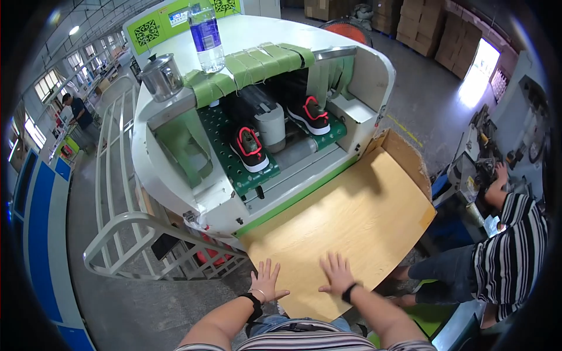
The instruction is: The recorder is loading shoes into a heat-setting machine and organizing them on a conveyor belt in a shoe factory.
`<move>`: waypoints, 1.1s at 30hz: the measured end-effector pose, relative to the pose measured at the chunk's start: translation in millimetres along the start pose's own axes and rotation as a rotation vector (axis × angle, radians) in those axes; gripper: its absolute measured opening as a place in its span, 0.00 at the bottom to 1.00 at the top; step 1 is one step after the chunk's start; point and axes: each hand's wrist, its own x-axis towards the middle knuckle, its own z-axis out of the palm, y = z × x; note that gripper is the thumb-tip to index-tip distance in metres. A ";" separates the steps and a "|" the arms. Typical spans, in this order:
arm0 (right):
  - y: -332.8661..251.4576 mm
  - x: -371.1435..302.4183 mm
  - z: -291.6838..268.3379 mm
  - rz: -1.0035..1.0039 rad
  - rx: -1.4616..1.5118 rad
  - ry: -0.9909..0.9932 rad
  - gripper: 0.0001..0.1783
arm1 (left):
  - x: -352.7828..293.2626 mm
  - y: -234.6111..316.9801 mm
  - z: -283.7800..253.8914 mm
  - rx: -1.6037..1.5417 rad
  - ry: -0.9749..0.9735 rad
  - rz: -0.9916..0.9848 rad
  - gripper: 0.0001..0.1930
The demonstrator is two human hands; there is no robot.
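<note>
My left hand (267, 282) is spread over the near left edge of a wooden board (351, 216), holding nothing. Fingers apart, my right hand (338, 275) is over the same board, a little to the right; whether the palms press on it I cannot tell. Beyond the board, a white and green machine opens toward me. In its mouth a dark shoe with red laces (249, 149) rests on the left green perforated belt (222, 134). A matching shoe (309, 115) sits on the right-hand belt. Between them is a grey-white housing (270, 126).
A metal pot (160, 77) and a water bottle (206, 38) stand on the machine top (257, 29). White metal racks (117, 234) flank it on the left. A co-worker in a striped shirt (509, 251) is close on the right. Cardboard boxes (418, 26) are stacked behind.
</note>
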 end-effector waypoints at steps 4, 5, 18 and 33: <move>-19.3 -101.2 60.8 0.070 0.178 0.068 0.60 | 5.1 -3.8 -1.2 0.008 -0.075 0.006 0.61; -25.4 -113.6 60.2 0.108 0.214 0.002 0.61 | 5.4 -5.9 0.2 0.022 -0.098 -0.024 0.61; -40.9 -122.2 56.5 0.260 0.260 -0.048 0.65 | -9.6 11.1 -11.3 0.065 -0.064 -0.043 0.59; -53.3 -76.0 24.3 0.369 0.274 -0.102 0.50 | -7.1 6.3 -18.5 0.024 -0.090 -0.029 0.61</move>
